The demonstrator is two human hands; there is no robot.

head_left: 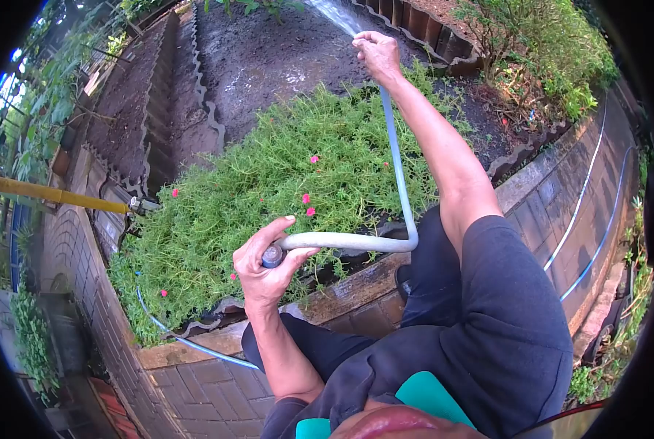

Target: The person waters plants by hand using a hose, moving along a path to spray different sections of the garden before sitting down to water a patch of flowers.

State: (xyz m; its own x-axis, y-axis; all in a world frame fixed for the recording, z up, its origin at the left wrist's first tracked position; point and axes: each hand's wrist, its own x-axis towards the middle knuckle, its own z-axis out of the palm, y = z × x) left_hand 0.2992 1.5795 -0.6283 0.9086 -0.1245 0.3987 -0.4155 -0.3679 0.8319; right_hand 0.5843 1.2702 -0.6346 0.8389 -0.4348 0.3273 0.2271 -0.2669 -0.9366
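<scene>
We are mid-watering: our right grip (377, 55) clenches the hose (400, 183), spraying bare soil (268, 66), while our left grip (265, 267) clasps it lower down. Next, we judge, the jet needs swinging onto the flowering plants (268, 183).

This is an outdoor garden. It has a raised bed of dark bare soil (268, 66) with scalloped concrete edging (210, 110), a low green ground-cover dotted with pink flowers (268, 190), leafy green shrubs (539, 51) and reddish brick paving (195, 380). A pale grey rubber hose (399, 168) sprays water.

pink-flowered groundcover (268, 183) | bare soil bed (268, 66) | brick paving (195, 388) | yellow pipe (49, 194) at left
</scene>
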